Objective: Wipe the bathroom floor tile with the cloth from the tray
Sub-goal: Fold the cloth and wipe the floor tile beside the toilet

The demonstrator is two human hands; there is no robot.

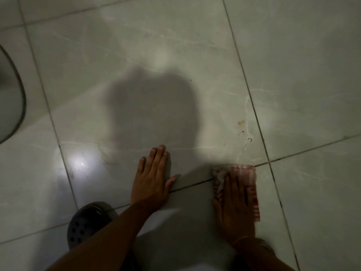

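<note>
A red and white cloth (245, 174) lies flat on the pale marbled floor tile (148, 55), near where two grout lines cross at lower right. My right hand (234, 208) presses down on the cloth with flat fingers, covering most of it. My left hand (153, 178) rests flat and open on the bare tile to the left of the cloth, fingers spread, holding nothing. A small yellowish stain (241, 122) and some dark marks (244, 135) sit on the tile just beyond the cloth.
My dark perforated clog (88, 223) stands on the floor at lower left. A curved dark-rimmed fixture edge (19, 106) shows at the far left. Dark grout lines (252, 106) run diagonally. A bright light reflection (81, 163) and my shadow fall on the tile.
</note>
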